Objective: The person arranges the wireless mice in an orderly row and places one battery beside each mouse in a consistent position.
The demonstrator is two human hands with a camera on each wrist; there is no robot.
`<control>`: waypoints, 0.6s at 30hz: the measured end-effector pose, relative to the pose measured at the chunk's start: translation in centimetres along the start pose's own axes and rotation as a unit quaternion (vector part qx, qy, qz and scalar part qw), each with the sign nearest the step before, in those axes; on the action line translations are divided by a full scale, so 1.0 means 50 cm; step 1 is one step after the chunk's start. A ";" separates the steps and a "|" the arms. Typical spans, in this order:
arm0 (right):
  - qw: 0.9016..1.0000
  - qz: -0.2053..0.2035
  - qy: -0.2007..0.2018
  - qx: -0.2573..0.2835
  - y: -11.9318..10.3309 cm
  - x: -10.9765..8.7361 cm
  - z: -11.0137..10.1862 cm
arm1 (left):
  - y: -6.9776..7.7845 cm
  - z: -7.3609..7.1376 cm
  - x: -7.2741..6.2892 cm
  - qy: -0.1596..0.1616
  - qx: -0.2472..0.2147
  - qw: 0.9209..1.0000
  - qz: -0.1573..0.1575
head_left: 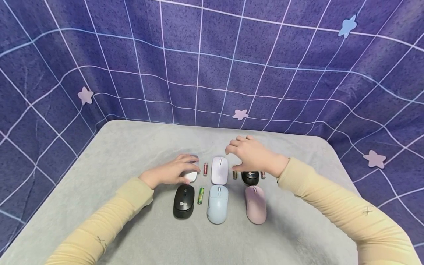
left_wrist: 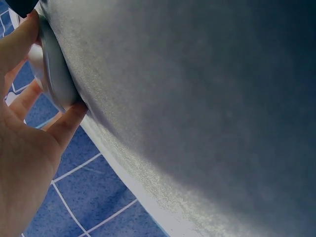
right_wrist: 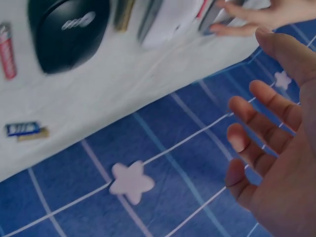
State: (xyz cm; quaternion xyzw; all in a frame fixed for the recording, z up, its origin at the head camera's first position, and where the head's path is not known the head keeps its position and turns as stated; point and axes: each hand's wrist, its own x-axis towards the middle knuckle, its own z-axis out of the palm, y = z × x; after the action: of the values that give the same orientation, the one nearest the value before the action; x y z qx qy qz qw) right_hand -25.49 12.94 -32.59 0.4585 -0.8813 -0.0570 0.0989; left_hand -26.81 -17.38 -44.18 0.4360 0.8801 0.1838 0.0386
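My left hand (head_left: 172, 171) holds a white computer mouse (head_left: 190, 176) by its sides, its fingers covering much of the top. In the left wrist view, thumb and fingertips sit along the edges of that mouse (left_wrist: 57, 69), close over the cloth. My right hand (head_left: 252, 154) is raised over the back row with spread, loosely bent fingers and nothing in them. Below it are a black mouse (head_left: 250, 179), partly hidden by the wrist, and a gold-coloured battery (head_left: 235, 174). A pale lavender mouse (head_left: 219, 171) lies between the two hands.
In the front row lie a black mouse (head_left: 183, 201), a green battery (head_left: 201, 195), a light blue mouse (head_left: 217, 204) and a pink mouse (head_left: 256, 205). A red battery (head_left: 205, 169) stands beside the lavender mouse. Two small batteries (right_wrist: 24, 130) lie near the far table edge.
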 end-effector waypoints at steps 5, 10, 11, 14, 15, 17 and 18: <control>1.000 0.010 0.007 0.003 0.042 -0.009 0.010 | 0.000 0.000 0.000 -0.003 -0.002 1.000 -0.004; 0.999 0.013 0.014 -0.025 0.078 -0.019 0.018 | -0.002 0.000 0.000 -0.006 -0.001 1.000 -0.009; 0.999 0.017 0.013 -0.027 0.085 -0.022 0.021 | -0.003 0.001 0.000 -0.007 -0.001 1.000 -0.009; 0.999 0.032 0.013 -0.026 0.106 -0.029 0.029 | -0.004 0.002 0.000 -0.007 0.001 1.000 -0.008; 0.999 0.038 0.012 -0.025 0.113 -0.032 0.033 | -0.004 0.002 0.000 -0.006 0.000 1.000 -0.007; 0.998 0.050 0.011 -0.021 0.126 -0.036 0.038 | -0.003 0.002 0.000 -0.006 0.000 1.000 -0.007; 0.998 0.055 0.011 -0.020 0.132 -0.038 0.041 | -0.003 0.002 0.000 -0.006 0.000 1.000 -0.006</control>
State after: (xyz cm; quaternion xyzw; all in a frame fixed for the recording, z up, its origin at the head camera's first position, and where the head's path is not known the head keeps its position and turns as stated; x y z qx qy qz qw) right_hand -30.15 18.31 -33.58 0.4074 -0.9029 -0.0643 0.1213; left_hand -26.91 -17.41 -44.32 0.4315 0.8826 0.1812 0.0447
